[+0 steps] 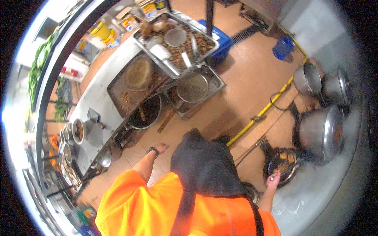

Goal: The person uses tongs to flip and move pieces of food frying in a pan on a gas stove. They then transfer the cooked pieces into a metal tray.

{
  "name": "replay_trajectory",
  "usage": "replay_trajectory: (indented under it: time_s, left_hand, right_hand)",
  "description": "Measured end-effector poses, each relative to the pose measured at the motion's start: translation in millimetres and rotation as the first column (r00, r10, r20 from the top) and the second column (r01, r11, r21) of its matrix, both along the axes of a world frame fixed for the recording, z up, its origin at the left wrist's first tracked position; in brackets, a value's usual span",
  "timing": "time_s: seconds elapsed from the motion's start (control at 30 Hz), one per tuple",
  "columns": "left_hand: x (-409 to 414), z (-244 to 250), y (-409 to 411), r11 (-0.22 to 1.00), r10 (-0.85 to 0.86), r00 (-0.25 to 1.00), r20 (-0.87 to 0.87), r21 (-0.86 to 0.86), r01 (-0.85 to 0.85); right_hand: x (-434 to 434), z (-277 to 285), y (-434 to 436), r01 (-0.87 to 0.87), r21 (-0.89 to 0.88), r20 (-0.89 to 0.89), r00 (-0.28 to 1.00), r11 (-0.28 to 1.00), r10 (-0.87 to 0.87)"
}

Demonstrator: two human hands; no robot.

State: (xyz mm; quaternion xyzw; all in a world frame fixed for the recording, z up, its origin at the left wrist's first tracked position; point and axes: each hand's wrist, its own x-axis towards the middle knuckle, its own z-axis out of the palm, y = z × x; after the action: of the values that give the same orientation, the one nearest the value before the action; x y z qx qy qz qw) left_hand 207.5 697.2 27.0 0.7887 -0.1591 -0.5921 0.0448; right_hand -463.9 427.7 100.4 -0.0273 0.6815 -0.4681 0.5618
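My right hand [274, 178] grips a long dark utensil [291, 168], its exact kind unclear, over a round black pan [296, 174] at the lower right. Several yellow-orange food pieces [284, 155] lie in that pan's dark contents. To the left, my left hand [161, 147] hangs above the tiled floor, away from the counter, and nothing shows in it; a dark band circles its wrist. Beside the pan stands a big lidded metal pot [314, 132].
More metal pots [307, 78] stand farther along the stove side, near a yellow pipe [255, 119]. On the left are a metal counter [97, 79], a tray of brown food pieces [203, 44], a deep pot [158, 113] and a tray holding a round pan [192, 88]. A blue bucket [283, 48] stands on the floor.
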Motion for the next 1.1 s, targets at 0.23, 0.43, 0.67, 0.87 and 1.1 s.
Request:
replay_trajectory:
  time_s: [0.23,0.43,0.67,0.87,1.1]
  left_hand:
    - [8,-3,121,0.985,0.146,0.989,-0.021,-0.087,-0.148]
    - [-11,-6,169,0.862,0.506,0.862,-0.025,-0.02,-0.506]
    - [-43,25,203,0.814,0.576,0.817,0.037,0.072,-0.577]
    - [-150,-9,235,0.456,0.89,0.456,-0.024,0.09,-0.885]
    - [-233,12,169,0.336,0.937,0.334,0.104,0.001,-0.942]
  right_hand:
    - [176,-82,-6,-0.547,0.109,0.17,0.833,0.83,0.527]
    - [347,-65,-30,-0.867,0.197,0.217,0.494,0.458,0.842]
    - [490,-54,-86,-0.937,0.223,0.256,0.321,0.268,0.912]
    - [556,-59,-89,-0.956,0.292,0.291,0.049,-0.039,0.956]
    - [571,-99,-115,-0.827,0.259,0.172,-0.469,-0.499,0.866]
